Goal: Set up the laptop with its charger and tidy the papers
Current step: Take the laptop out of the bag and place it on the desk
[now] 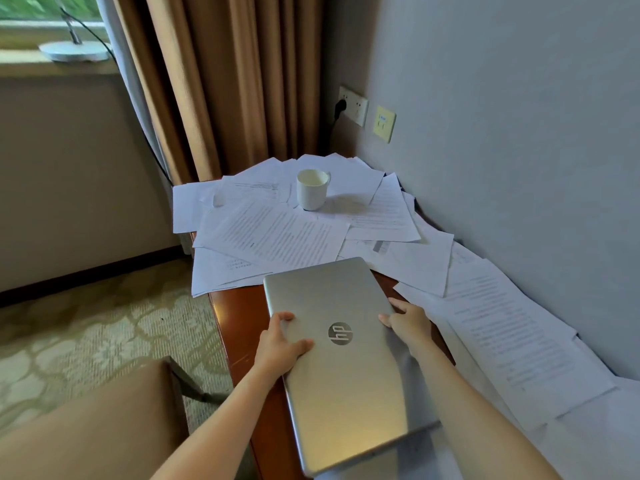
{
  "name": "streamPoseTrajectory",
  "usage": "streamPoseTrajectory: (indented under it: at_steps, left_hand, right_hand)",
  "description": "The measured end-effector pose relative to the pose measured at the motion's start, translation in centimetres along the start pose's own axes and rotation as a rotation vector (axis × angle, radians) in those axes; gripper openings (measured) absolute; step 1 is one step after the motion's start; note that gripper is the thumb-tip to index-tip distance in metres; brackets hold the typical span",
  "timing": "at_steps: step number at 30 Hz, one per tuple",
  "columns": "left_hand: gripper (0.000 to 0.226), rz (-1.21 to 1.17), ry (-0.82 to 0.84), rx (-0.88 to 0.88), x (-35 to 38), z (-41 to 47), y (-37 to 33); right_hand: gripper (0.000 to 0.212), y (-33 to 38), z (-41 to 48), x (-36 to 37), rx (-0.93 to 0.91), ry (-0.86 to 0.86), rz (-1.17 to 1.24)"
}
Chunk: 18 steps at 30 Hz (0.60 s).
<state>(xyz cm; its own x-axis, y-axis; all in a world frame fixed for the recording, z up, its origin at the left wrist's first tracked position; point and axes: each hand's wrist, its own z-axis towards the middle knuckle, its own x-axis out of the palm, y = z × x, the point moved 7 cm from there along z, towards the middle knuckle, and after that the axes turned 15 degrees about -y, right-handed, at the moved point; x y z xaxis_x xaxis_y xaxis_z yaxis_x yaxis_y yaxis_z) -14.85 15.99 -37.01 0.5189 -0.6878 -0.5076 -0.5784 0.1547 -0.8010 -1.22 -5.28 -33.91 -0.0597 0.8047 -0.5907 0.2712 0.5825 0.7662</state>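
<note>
The closed silver laptop (pixel 349 382) carries a round logo (pixel 340 333) in the middle of its lid with the letters "hp", seen turned sideways from this view. The papers (pixel 277 233) spread over the table (pixel 242 313) bear lines of printed text, all too small and blurred to read.

grey wall (pixel 519 98) | tan curtain (pixel 225 81) | patterned carpet (pixel 86 334) | wooden desk (pixel 239 323) | window (pixel 41 8) upper left
</note>
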Motion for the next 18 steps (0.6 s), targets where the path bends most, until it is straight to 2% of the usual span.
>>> streamPoseTrajectory:
  at_steps: [5,18]
  left_hand:
    - [0.050,0.128,-0.002,0.003,0.9,0.5,-0.7]
    - [0.062,0.495,0.057,-0.035,1.9,0.9,-2.2]
  right_hand:
    - [0.051,0.9,1.2,0.2,-0.034,-0.004,-0.026]
    - [0.037,2.5,2.1,0.1,-0.123,-0.031,-0.161]
